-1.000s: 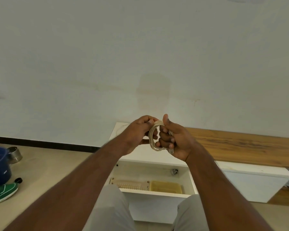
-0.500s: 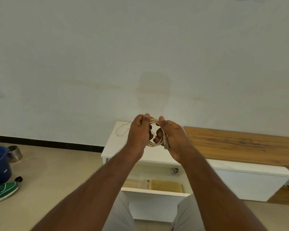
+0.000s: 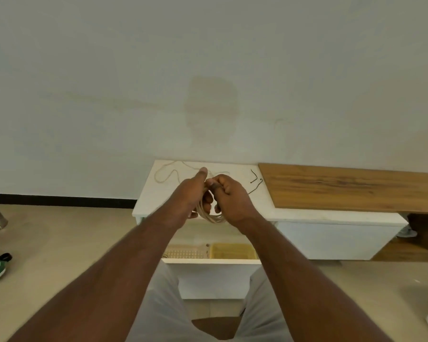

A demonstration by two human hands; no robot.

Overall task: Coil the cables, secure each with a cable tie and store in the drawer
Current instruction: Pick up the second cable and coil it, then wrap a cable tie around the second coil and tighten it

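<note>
Both hands have dropped lower and nearer the cabinet than a second ago, and the cream coil that stood upright between them now hangs slanted beneath the fingers. Nearest the person, the open drawer point(image 3: 211, 261) sits directly below the wrists, with a cream basket point(image 3: 183, 251) and a yellow tray point(image 3: 231, 251) inside it. Above it, the left hand point(image 3: 192, 193) and the right hand point(image 3: 229, 199) are pressed close together, each with fingers curled round the coiled cable point(image 3: 211, 215), whose loops sag down and toward the person. Farther off on the white tabletop point(image 3: 153, 193), a second cable point(image 3: 169, 171) lies loose behind the left hand, while the dark cable ties point(image 3: 255, 182) lie behind and to the right, nearer the right hand. That hand looks better placed to reach one, its long axis running away toward the wall.
</note>
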